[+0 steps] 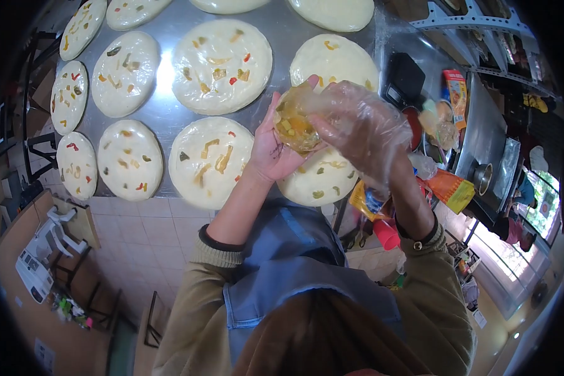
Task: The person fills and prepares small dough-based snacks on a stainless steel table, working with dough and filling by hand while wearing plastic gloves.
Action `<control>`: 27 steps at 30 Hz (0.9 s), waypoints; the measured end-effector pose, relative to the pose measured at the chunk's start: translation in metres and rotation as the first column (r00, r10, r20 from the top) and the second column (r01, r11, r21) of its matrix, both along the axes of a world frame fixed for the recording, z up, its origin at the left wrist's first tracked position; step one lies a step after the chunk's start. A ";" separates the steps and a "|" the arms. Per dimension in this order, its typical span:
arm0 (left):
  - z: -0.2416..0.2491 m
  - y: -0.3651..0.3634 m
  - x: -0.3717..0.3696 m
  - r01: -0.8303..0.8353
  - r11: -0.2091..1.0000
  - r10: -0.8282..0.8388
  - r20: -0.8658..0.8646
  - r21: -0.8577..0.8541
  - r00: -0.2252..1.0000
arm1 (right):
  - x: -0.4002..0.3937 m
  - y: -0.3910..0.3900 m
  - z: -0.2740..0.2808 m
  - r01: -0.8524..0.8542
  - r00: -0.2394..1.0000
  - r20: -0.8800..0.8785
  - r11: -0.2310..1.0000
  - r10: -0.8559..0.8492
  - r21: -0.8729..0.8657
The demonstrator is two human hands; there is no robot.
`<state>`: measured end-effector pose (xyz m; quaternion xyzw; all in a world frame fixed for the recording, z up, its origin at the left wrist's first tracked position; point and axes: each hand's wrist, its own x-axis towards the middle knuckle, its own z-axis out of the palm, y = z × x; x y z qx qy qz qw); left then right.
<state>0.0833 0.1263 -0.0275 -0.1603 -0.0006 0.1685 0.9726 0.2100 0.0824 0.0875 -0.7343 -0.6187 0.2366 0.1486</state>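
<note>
My left hand (271, 145) is wrapped around a small clear bowl (292, 120) of yellow, orange and green candied fruit pieces, held above the table. A loose clear plastic glove covers my right hand (365, 119), whose fingers reach over the bowl's mouth. Those fingertips are blurred and partly hidden, so I cannot tell what they hold. Below and around both hands lie large pale, glossy dough rounds. One dough round (222, 66) carries scattered fruit strips and red bits; another dough round (208, 164) sits left of my left wrist. Under my hands, a dough round (318, 182) is partly covered.
Several more topped rounds fill the left of the metal table (165, 69). A black box-like item (404, 78) stands at the right, near an orange packet (455, 99). Closer in are another orange-yellow packet (451, 190) and a red cup (387, 234). A metal pot (482, 178) is farther right.
</note>
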 end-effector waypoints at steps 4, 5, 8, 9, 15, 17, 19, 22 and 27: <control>-0.006 0.000 0.005 0.013 0.991 0.008 0.157 -0.136 0.988 | 0.026 -0.007 -0.013 -0.253 0.967 0.090 0.908 0.236 0.335; -0.006 0.000 0.006 0.008 0.996 0.000 0.091 -0.088 0.996 | 0.035 -0.001 -0.010 -0.360 0.931 0.194 0.862 0.309 0.357; -0.003 0.003 0.010 0.006 1.000 -0.006 -0.052 0.017 0.999 | 0.057 0.009 -0.016 0.072 0.976 -0.214 0.984 -0.036 0.161; -0.006 0.004 0.010 0.005 1.000 -0.003 -0.060 0.024 0.998 | 0.065 0.011 -0.021 0.299 0.867 -0.407 0.953 -0.289 -0.040; -0.009 0.012 0.005 0.001 1.000 0.000 -0.075 0.011 0.997 | 0.144 0.022 -0.107 0.373 0.927 -0.053 0.927 -0.371 0.031; -0.008 0.014 0.004 0.001 1.000 0.000 -0.075 0.010 0.997 | 0.149 0.025 -0.123 0.392 0.907 0.165 0.920 -0.387 -0.001; -0.007 0.016 0.004 -0.002 1.000 0.004 -0.070 0.025 0.998 | 0.143 0.029 -0.124 0.400 0.872 0.306 0.916 -0.382 0.003; -0.004 0.018 0.005 -0.007 0.997 0.012 -0.076 0.074 0.997 | 0.133 0.027 -0.112 0.344 0.882 0.313 0.935 -0.352 0.083; 0.002 0.019 0.007 -0.009 0.992 0.018 -0.069 0.127 0.997 | 0.069 0.019 -0.014 0.232 0.967 0.069 0.960 -0.245 0.159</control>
